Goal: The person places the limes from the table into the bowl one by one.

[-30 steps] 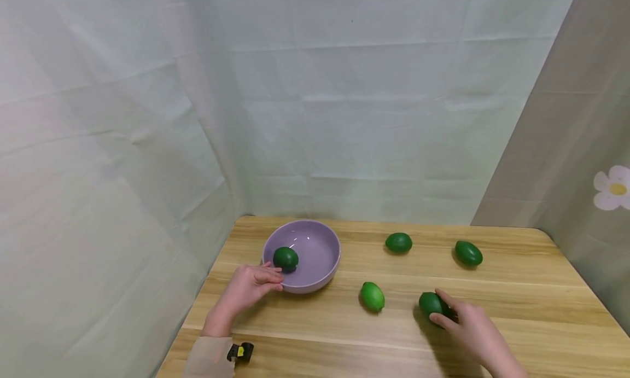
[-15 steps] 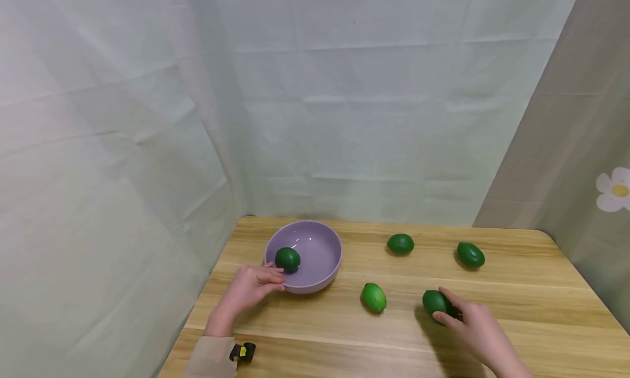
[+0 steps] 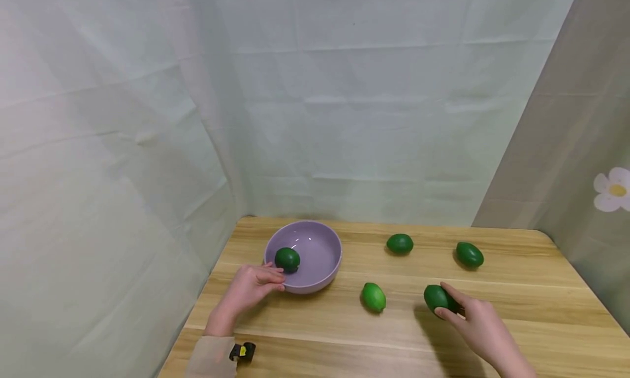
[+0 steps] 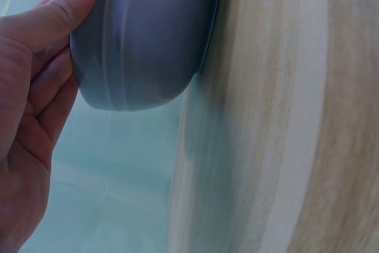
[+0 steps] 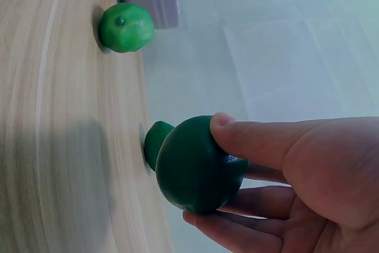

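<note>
My left hand (image 3: 248,288) pinches the near left rim of a purple bowl (image 3: 320,263), thumb outside, as the left wrist view shows from below. Inside the bowl lies a dark green lime (image 3: 287,259), close to those fingers. On the right, my right hand (image 3: 477,320) grips another dark green lime (image 3: 437,300) between thumb and fingers; in the right wrist view this held lime (image 5: 198,167) is raised off the table. A brighter green lime (image 3: 374,297) lies between the bowl and my right hand.
Two more dark green limes lie toward the back, one back-centre lime (image 3: 400,244) and one back-right lime (image 3: 470,255). The wooden table (image 3: 315,345) ends at a pale cloth backdrop (image 3: 364,148). A black strap (image 3: 243,352) sits by the left sleeve.
My right hand has lifted the dark green lime slightly, and its shadow now falls farther from it. My left hand keeps its grip on the bowl.
</note>
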### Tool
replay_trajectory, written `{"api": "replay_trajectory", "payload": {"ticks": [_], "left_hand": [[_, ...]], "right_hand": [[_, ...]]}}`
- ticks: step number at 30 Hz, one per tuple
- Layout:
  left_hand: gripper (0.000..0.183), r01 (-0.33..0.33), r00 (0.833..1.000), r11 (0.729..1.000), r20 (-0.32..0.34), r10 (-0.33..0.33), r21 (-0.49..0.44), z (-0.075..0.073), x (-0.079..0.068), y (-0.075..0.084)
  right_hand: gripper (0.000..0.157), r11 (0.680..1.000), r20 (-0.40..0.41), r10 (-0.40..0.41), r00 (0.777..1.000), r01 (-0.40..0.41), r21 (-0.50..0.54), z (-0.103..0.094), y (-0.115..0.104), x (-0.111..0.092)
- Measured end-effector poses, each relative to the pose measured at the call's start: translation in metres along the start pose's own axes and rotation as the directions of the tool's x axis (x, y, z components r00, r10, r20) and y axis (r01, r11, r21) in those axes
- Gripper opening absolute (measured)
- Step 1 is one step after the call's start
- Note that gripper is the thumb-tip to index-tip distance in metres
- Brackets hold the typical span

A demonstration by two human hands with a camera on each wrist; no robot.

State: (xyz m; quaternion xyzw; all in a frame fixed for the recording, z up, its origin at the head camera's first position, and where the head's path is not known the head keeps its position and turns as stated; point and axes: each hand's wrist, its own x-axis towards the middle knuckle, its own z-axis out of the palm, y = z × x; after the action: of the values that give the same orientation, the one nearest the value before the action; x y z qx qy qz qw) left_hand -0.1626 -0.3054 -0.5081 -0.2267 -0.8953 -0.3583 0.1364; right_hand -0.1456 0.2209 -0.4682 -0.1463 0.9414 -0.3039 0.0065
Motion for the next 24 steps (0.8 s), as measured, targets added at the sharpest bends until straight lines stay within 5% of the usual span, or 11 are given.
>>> {"api": "replay_trajectory", "payload": {"ticks": [24], "left_hand": [[0.018, -0.032, 0.999, 0.999, -0.014, 0.032, 0.015, 0.0008, -0.0003, -0.0023]], "right_hand": [[0.066, 1.0, -0.067, -0.021, 0.997, 0.021, -0.002, 0.0043, -0.0057, 0.0069]]}}
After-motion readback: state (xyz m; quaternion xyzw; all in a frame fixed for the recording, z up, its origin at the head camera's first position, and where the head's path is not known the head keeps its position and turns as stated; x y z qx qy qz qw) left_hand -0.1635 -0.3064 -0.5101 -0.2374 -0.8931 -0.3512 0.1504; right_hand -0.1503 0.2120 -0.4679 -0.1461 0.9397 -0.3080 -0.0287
